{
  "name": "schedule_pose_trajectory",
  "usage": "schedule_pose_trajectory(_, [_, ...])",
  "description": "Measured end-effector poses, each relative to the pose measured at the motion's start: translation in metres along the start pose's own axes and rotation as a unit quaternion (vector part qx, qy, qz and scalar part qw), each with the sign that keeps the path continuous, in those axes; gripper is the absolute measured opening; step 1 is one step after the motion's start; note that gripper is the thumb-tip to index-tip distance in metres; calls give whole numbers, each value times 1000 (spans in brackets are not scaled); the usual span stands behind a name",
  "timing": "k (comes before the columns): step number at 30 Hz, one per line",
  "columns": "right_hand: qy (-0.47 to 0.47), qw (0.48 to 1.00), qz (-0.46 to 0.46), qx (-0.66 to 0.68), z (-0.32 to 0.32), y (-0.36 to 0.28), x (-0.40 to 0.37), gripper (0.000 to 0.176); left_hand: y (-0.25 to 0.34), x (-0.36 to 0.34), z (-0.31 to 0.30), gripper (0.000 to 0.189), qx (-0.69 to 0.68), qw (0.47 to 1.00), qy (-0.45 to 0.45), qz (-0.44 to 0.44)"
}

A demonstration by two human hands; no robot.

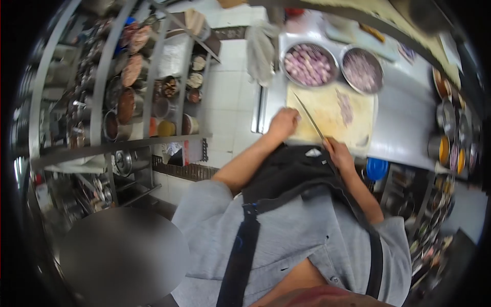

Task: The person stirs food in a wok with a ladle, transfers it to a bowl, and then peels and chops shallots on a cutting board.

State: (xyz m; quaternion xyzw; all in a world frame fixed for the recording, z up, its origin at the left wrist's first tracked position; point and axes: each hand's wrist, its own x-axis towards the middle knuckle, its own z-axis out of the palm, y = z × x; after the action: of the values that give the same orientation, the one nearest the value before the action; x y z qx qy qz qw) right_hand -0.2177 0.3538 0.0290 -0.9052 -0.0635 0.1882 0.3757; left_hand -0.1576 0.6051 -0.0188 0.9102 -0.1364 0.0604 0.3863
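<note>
My right hand (337, 153) grips a long kitchen knife (310, 117) by its handle. The blade points up and left over the pale cutting board (364, 115). At the board's left edge is my left hand (285, 123), its fingers curled closed; whatever may be in them is hidden. A strip of sliced shallots (345, 108) lies on the right part of the board, apart from both hands. Behind the board, a metal bowl (334, 71) holds peeled whole shallots (307, 64). Beside it, a second metal bowl (380, 77) contains sliced shallots (361, 70).
A steel counter (401, 123) extends right of the board. A grey cloth (261, 51) hangs at its left edge. Metal shelving (148, 140) with food containers stands on the left. Several pots and bowls (446, 116) line the right side, and a blue round object (377, 169) sits below the counter.
</note>
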Motion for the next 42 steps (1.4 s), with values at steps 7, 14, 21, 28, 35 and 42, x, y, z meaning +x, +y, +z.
schedule_pose_trajectory(7, [-38,999,16,34,-9,-20,1,33,15,3,-13,11,-14,998,-21,-54])
schedule_pose_trajectory(14, [-47,999,-2,5,-14,-19,-4,32,11,6,-7,8,1,1000,-19,-1])
schedule_pose_trajectory(21, [-76,997,-6,9,-3,-17,23,33,15,5,-6,9,-2,1000,-11,-7])
schedule_pose_trajectory(28, [-75,997,13,11,-17,-21,12,34,16,4,-8,10,-3,1000,-7,-21])
schedule_pose_trajectory(35, [-65,997,-28,3,1,-24,47,33,17,3,-6,8,-11,1000,14,-13])
schedule_pose_trajectory(42, [-88,996,7,14,-17,-34,31,33,20,2,-7,10,-9,999,8,-31])
